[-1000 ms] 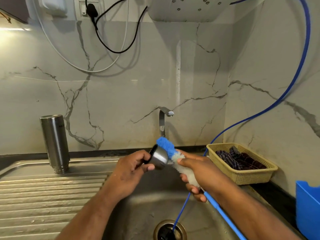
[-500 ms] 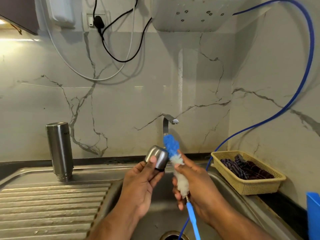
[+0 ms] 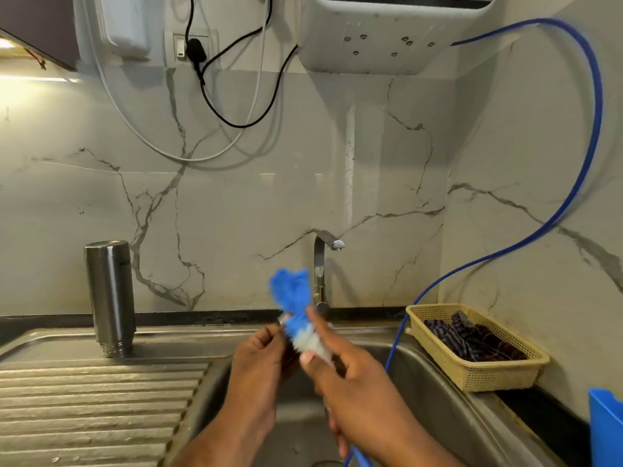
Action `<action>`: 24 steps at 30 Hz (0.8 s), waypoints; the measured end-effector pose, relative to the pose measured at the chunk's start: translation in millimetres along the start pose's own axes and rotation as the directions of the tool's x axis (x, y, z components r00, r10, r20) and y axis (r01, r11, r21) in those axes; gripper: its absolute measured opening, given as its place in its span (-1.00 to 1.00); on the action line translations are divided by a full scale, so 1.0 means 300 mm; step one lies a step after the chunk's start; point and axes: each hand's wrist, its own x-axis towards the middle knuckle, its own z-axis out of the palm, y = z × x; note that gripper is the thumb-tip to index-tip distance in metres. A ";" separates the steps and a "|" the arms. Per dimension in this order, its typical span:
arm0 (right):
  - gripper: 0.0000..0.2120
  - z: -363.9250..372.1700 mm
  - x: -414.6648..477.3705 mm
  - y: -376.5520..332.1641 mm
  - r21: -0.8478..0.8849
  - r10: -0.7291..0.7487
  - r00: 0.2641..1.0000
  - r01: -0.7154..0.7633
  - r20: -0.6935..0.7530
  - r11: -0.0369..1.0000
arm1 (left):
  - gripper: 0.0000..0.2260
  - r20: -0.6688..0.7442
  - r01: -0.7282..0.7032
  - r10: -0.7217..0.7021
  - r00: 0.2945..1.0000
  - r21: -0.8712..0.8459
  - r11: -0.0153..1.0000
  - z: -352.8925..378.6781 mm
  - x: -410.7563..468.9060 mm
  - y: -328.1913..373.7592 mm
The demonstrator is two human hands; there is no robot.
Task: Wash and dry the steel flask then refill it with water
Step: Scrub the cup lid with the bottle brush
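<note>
Head view: flask [image 3: 110, 298] stands upside down at nine o'clock on the drainboard; left hand [image 3: 259, 362] fingers pinch something hidden, right hand [image 3: 350, 382] fingers grip the brush [image 3: 295, 308]. Wet grip risks dropping into the sink [image 3: 435, 392].

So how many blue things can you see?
3: the brush head in the right hand, the thin blue hose along the right wall, and a blue container at the right edge; more may be hidden.

Both forearms are raised from bottom of frame, hands close together at centre. Left hand [image 3: 261, 357] is curled, fingers partly closed, contents hidden. Right hand [image 3: 350, 382] is clenched, thumb pointed up-left, motion-blurred.
</note>
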 end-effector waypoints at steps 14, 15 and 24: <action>-0.56 -0.050 0.026 0.006 -0.591 -0.335 0.941 0.300 0.054 0.749 | -0.83 -0.081 0.078 -0.098 0.992 -0.219 0.973 -0.023 0.001 0.105; -0.56 -0.045 0.030 0.006 -0.593 -0.350 0.935 0.310 0.050 0.743 | -0.82 -0.034 0.124 -0.131 0.991 -0.171 0.978 -0.003 -0.014 0.080; -0.55 -0.082 0.051 0.054 -0.566 -0.336 0.938 0.326 0.090 0.758 | -0.83 -0.169 0.110 -0.220 0.961 -0.496 0.861 -0.057 0.023 0.140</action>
